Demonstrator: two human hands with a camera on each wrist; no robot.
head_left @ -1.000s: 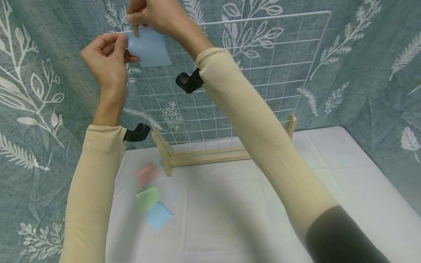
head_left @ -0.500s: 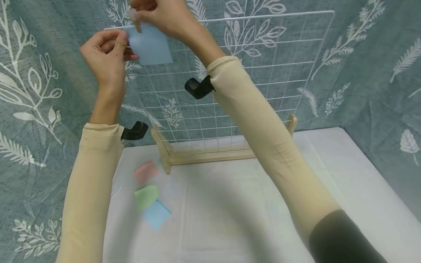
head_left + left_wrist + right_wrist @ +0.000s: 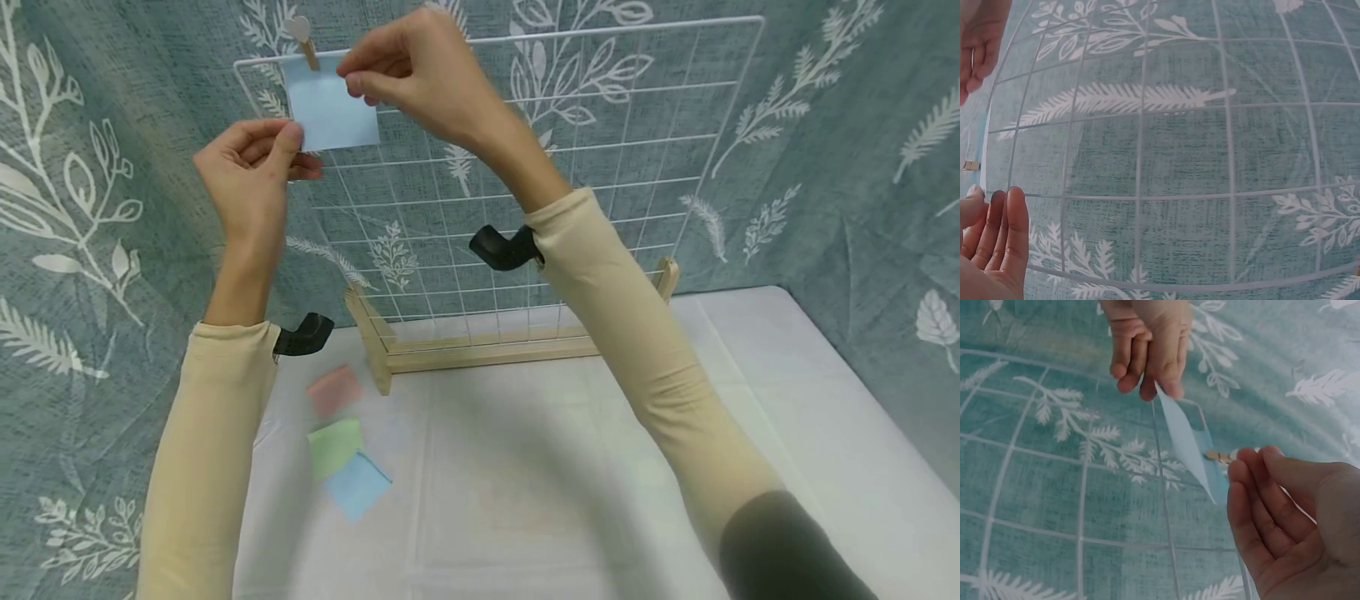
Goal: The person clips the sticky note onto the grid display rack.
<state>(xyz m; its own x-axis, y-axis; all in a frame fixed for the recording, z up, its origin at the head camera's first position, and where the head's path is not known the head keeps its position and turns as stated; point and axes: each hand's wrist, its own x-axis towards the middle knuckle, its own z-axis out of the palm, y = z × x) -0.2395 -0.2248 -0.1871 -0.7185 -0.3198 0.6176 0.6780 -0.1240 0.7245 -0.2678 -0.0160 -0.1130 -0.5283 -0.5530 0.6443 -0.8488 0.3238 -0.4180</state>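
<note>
A light blue paper note (image 3: pixel 333 108) hangs at the upper left of the white wire grid (image 3: pixel 525 152), held at its top by a small wooden clothespin (image 3: pixel 309 55) with a pale heart on it. My left hand (image 3: pixel 251 175) pinches the note's lower left corner between thumb and fingers. At the note's upper right, my right hand (image 3: pixel 427 75) has loosely bent fingertips that overlap the paper. In the right wrist view the right hand (image 3: pixel 1297 519) is beside the clothespin (image 3: pixel 1217 456), off it, and the left hand (image 3: pixel 1150 347) grips the paper's end.
The grid stands upright in a wooden base (image 3: pixel 487 357) at the back of the white-covered table (image 3: pixel 510 500). Pink (image 3: pixel 334 391), green (image 3: pixel 335 448) and blue notes (image 3: pixel 358 485) lie at the table's left. A patterned green curtain (image 3: pixel 847 167) hangs behind.
My right hand has let go of the clothespin and moved right and slightly down. My left hand has slid down the note's left edge to the lower corner. The clothespin stays on the note.
</note>
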